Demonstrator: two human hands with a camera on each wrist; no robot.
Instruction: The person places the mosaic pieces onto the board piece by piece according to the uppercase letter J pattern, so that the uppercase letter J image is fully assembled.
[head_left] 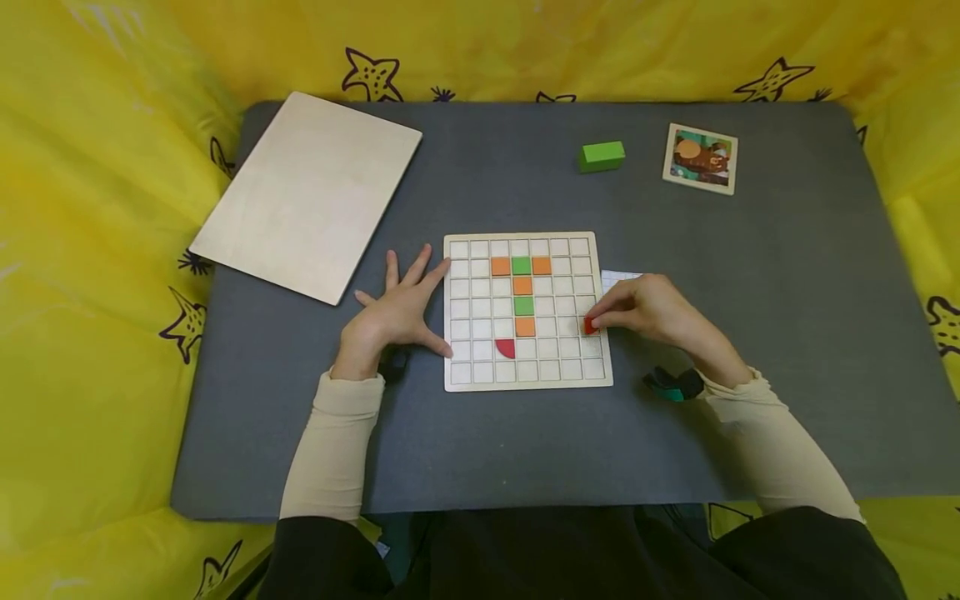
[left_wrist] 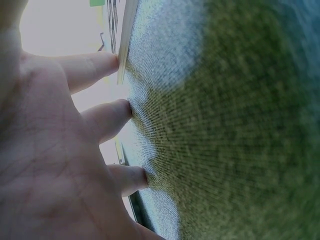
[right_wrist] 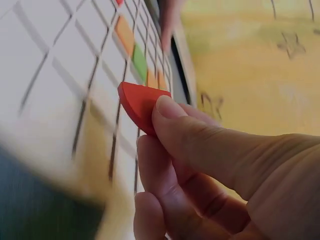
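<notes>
A pale wooden grid board (head_left: 483, 379) lies in the middle of the table. Orange and green square tiles (head_left: 522, 286) form a T shape in its cells, and a red quarter-circle tile (head_left: 506, 348) sits lower left of the stem. My right hand (head_left: 648, 310) pinches another red quarter-circle tile (right_wrist: 140, 102) between thumb and fingers, over the board's right side. My left hand (head_left: 397, 312) is spread at the board's left edge, thumb and index fingertip right at the rim. In the left wrist view its other fingertips (left_wrist: 122, 107) rest on the grey cloth.
A large plain wooden panel (head_left: 311, 192) lies at the back left. Behind the board stands a green block (head_left: 602, 157), with a framed bear picture tile (head_left: 701, 158) to its right. A white gridded paper (head_left: 618, 279) shows partly beside my right hand. Yellow fabric (head_left: 525, 50) surrounds the table.
</notes>
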